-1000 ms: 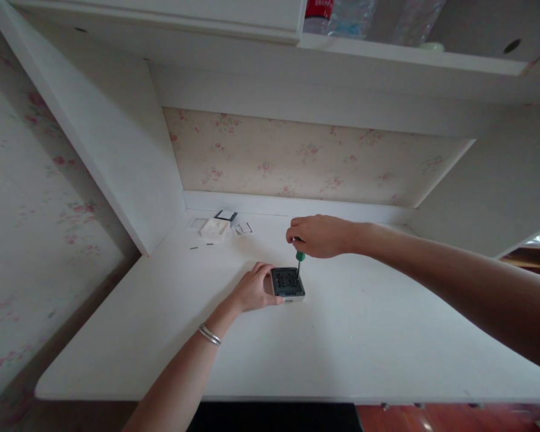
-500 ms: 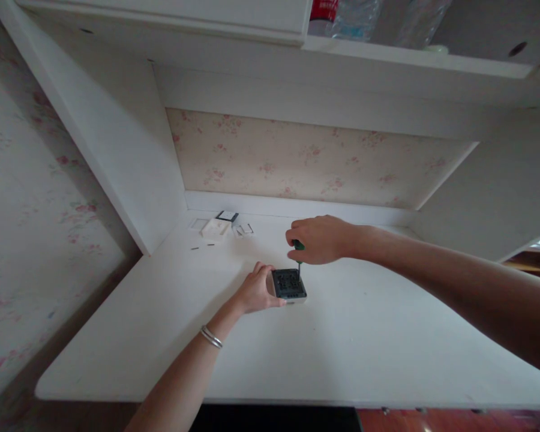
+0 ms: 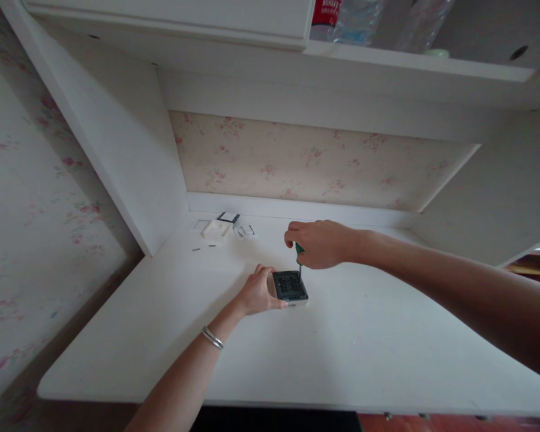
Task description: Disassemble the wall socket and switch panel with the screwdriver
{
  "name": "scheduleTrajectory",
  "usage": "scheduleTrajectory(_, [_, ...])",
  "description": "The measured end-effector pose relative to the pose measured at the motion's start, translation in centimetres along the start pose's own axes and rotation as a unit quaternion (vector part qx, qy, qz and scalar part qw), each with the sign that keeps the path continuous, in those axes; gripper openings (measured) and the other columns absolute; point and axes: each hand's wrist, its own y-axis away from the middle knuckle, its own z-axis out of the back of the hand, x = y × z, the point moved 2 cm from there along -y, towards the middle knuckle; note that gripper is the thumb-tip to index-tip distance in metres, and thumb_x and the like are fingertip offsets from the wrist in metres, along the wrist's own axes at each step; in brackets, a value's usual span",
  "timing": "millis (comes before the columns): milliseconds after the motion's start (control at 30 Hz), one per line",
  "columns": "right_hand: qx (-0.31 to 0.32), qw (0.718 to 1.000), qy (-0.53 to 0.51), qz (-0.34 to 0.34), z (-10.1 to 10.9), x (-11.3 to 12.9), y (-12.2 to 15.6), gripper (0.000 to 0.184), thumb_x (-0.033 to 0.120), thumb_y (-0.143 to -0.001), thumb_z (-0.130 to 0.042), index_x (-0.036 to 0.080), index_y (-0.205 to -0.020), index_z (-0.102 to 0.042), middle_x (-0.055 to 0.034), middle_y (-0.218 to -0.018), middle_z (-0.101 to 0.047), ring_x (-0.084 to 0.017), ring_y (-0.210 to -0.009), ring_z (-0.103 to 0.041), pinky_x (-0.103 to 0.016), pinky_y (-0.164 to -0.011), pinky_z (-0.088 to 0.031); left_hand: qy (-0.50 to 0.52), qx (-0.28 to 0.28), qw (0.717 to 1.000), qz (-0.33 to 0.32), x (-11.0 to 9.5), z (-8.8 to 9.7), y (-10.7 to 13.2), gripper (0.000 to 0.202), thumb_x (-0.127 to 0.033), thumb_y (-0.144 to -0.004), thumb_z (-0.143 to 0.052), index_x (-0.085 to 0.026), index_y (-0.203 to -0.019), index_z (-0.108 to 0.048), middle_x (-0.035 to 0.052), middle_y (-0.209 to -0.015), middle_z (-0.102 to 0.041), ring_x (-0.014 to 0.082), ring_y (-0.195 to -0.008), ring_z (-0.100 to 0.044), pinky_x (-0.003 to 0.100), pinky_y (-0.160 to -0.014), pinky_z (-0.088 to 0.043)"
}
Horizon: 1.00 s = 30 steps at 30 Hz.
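Note:
A small square device (image 3: 290, 287), dark on its upper face with a white casing below, lies flat on the white desk. My left hand (image 3: 258, 292) grips it from the left, with the thumb at the near edge and the fingers at the far corner. Above its right side, my right hand (image 3: 317, 243) is closed around the green handle of a screwdriver (image 3: 300, 257). The screwdriver stands nearly upright, its thin shaft reaching down to the device's right edge. The tip is too small to make out.
At the back left of the desk (image 3: 162, 342) lie a white box-like part (image 3: 217, 230), a dark-edged square piece (image 3: 228, 217), thin frames (image 3: 244, 231) and two small dark strips (image 3: 196, 249). Plastic bottles (image 3: 357, 21) stand on the shelf above. A side panel (image 3: 112, 126) rises at left.
The fingers of my right hand have shifted slightly around the screwdriver handle. My left hand and the device stay together in the same place; the whole view has moved a little.

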Motion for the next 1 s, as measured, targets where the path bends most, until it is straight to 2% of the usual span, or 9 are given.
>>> scheduleTrajectory(133, [-0.004, 1.000, 0.014, -0.022, 0.2, 0.1, 0.1, 0.029, 0.041, -0.082, -0.046, 0.024, -0.099, -0.061, -0.0104, -0.103, -0.063, -0.028, -0.084, -0.062, -0.035, -0.063, -0.042, 0.003, -0.006, 1.000, -0.003, 0.0, 0.0, 0.0, 0.083, -0.051, -0.047, -0.082, -0.019, -0.116, -0.050, 0.0073, -0.111, -0.047, 0.0236, -0.097, -0.053, 0.035, -0.085, -0.045])
scheduleTrajectory(233, [-0.013, 1.000, 0.022, -0.014, 0.3, 0.3, 0.2, 0.028, 0.034, -0.085, -0.041, 0.020, -0.099, -0.061, -0.0124, -0.101, -0.064, -0.028, -0.086, -0.063, -0.035, -0.065, -0.043, 0.005, -0.004, 1.000, -0.003, 0.0, 0.1, 0.0, 0.082, -0.050, -0.047, -0.082, -0.020, -0.116, -0.050, 0.0073, -0.111, -0.048, 0.0234, -0.097, -0.053, 0.034, -0.085, -0.045])
scheduleTrajectory(333, [-0.007, 1.000, 0.010, -0.013, 0.2, 0.4, 0.3, 0.034, 0.028, -0.077, -0.051, 0.022, -0.110, -0.058, -0.0110, -0.111, -0.061, -0.026, -0.084, -0.063, -0.034, -0.063, -0.044, 0.005, 0.001, 1.000, -0.002, 0.0, 0.1, 0.0, 0.083, -0.051, -0.047, -0.082, -0.020, -0.116, -0.049, 0.0072, -0.111, -0.048, 0.0230, -0.096, -0.053, 0.034, -0.084, -0.045])
scheduleTrajectory(467, [-0.014, 0.999, 0.031, -0.042, 0.4, 0.4, 0.3, 0.033, 0.042, -0.084, -0.043, 0.018, -0.101, -0.060, -0.0132, -0.106, -0.062, -0.030, -0.086, -0.063, -0.038, -0.066, -0.045, 0.007, -0.003, 1.000, -0.004, -0.1, 0.1, 0.0, 0.081, -0.046, -0.047, -0.083, -0.019, -0.116, -0.050, 0.0070, -0.111, -0.047, 0.0230, -0.098, -0.052, 0.034, -0.086, -0.044])
scheduleTrajectory(533, [-0.021, 0.999, 0.035, -0.036, 0.4, 0.5, 0.3, 0.032, 0.036, -0.088, -0.037, 0.017, -0.100, -0.060, -0.0137, -0.104, -0.063, -0.029, -0.086, -0.063, -0.038, -0.067, -0.045, 0.011, -0.004, 1.000, -0.008, -0.2, 0.1, 0.0, 0.079, -0.044, -0.047, -0.084, -0.019, -0.115, -0.051, 0.0066, -0.111, -0.047, 0.0230, -0.098, -0.052, 0.033, -0.086, -0.044])
scheduleTrajectory(633, [-0.013, 1.000, 0.020, -0.014, 0.4, 0.6, 0.4, 0.030, 0.027, -0.080, -0.046, 0.020, -0.108, -0.056, -0.0112, -0.111, -0.060, -0.025, -0.082, -0.064, -0.034, -0.064, -0.045, 0.016, 0.001, 1.000, -0.007, -0.2, 0.2, 0.0, 0.078, -0.045, -0.048, -0.083, -0.019, -0.114, -0.052, 0.0067, -0.110, -0.047, 0.0229, -0.096, -0.052, 0.033, -0.085, -0.044])
scheduleTrajectory(700, [-0.011, 1.000, 0.018, -0.022, 0.5, 0.6, 0.4, 0.032, 0.032, -0.078, -0.050, 0.022, -0.108, -0.056, -0.0104, -0.113, -0.060, -0.026, -0.082, -0.064, -0.034, -0.063, -0.045, 0.017, 0.004, 1.000, -0.005, -0.3, 0.2, 0.0, 0.079, -0.046, -0.048, -0.083, -0.019, -0.115, -0.052, 0.0069, -0.110, -0.048, 0.0228, -0.095, -0.052, 0.033, -0.084, -0.045])
scheduleTrajectory(800, [-0.021, 0.998, 0.034, -0.044, 0.6, 0.8, 0.5, 0.030, 0.038, -0.085, -0.041, 0.020, -0.102, -0.058, -0.0117, -0.105, -0.063, -0.029, -0.086, -0.063, -0.037, -0.065, -0.045, 0.015, -0.001, 1.000, -0.003, -0.3, 0.3, 0.0, 0.080, -0.046, -0.047, -0.083, -0.019, -0.116, -0.051, 0.0070, -0.109, -0.048, 0.0229, -0.095, -0.053, 0.033, -0.083, -0.045])
scheduleTrajectory(1000, [-0.006, 0.999, 0.023, -0.024, 0.8, 1.2, 0.7, 0.028, 0.026, -0.077, -0.048, 0.022, -0.103, -0.057, -0.0088, -0.109, -0.061, -0.024, -0.081, -0.064, -0.033, -0.062, -0.044, 0.022, -0.002, 1.000, -0.009, -0.3, 0.3, 0.0, 0.077, -0.046, -0.048, -0.083, -0.018, -0.113, -0.053, 0.0072, -0.109, -0.049, 0.0233, -0.094, -0.053, 0.034, -0.082, -0.045])
